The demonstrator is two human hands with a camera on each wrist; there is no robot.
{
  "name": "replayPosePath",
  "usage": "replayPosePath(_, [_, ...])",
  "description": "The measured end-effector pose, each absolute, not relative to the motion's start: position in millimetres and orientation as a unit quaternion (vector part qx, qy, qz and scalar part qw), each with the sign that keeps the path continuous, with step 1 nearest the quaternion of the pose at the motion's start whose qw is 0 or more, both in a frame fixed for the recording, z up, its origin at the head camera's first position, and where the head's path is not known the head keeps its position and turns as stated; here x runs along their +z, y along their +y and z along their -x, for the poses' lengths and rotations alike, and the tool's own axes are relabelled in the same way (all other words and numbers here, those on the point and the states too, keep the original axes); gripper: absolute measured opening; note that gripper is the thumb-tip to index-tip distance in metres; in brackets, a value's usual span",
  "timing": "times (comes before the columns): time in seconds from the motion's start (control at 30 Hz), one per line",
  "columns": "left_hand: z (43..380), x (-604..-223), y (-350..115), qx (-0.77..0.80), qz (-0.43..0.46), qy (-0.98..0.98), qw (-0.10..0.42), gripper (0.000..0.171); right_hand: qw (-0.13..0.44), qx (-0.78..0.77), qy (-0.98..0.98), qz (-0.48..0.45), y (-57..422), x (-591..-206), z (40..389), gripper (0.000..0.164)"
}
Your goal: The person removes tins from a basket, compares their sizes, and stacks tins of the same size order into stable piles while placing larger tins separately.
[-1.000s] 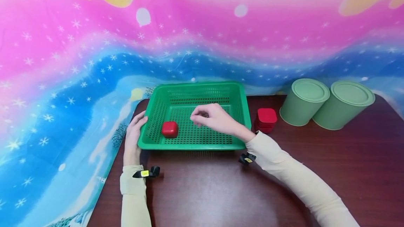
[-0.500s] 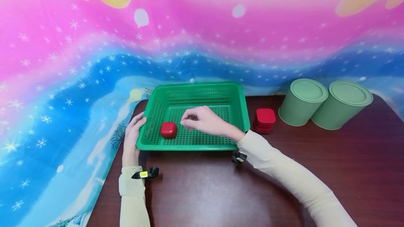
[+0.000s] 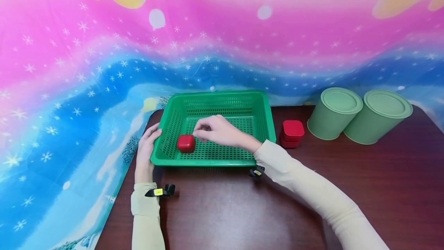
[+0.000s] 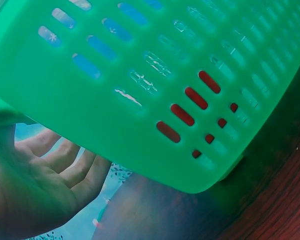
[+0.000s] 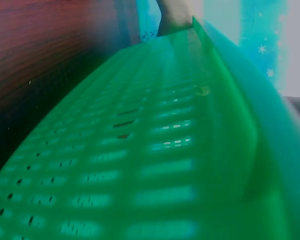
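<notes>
A green plastic basket (image 3: pixel 208 162) with slotted walls stands on the dark wooden table. My left hand (image 3: pixel 146 147) grips its left rim; in the left wrist view the fingers (image 4: pixel 87 180) curl up under the rim outside the wall. Inside, near the front left corner, lies a small red rounded box (image 3: pixel 186 143), partly showing through the slots in the left wrist view. My right hand (image 3: pixel 222 131) hangs over the basket, fingers loosely bent and thumb near the index finger, with nothing seen between them. Its fingertips are right at the red box's upper right edge. The basket wall hides this hand in the right wrist view.
Right of the basket stands a stack of red boxes (image 3: pixel 292 133). Farther right are two pale green lidded canisters, a left canister (image 3: pixel 329 120) and a right canister (image 3: pixel 374 124), side by side. A patterned cloth (image 3: pixel 222 41) hangs behind the table (image 3: pixel 222 207).
My right hand has moved left across the basket to the red box, its thumb and index finger still bent. The left hand stays at the rim, and the basket has not moved.
</notes>
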State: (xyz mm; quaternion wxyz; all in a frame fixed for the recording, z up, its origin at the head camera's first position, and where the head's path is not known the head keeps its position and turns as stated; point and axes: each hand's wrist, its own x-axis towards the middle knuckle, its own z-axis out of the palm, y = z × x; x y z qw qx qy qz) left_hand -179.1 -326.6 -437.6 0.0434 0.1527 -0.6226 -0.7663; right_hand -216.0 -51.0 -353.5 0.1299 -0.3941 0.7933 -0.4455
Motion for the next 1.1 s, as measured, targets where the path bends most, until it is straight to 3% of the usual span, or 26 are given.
replayPosePath(0.67, [180.8, -438.1, -328.1, -0.761, -0.155, -0.629, 0.037, 0.050, 0.110, -0.427, 0.779, 0.446, -87.3, -329.9, 223.1, 0.015])
replayPosePath(1.1, [181.0, -439.0, -328.5, -0.764, -0.145, -0.627, 0.044, 0.049, 0.141, -0.449, 0.784, 0.405, -101.7, -341.2, 238.7, 0.015])
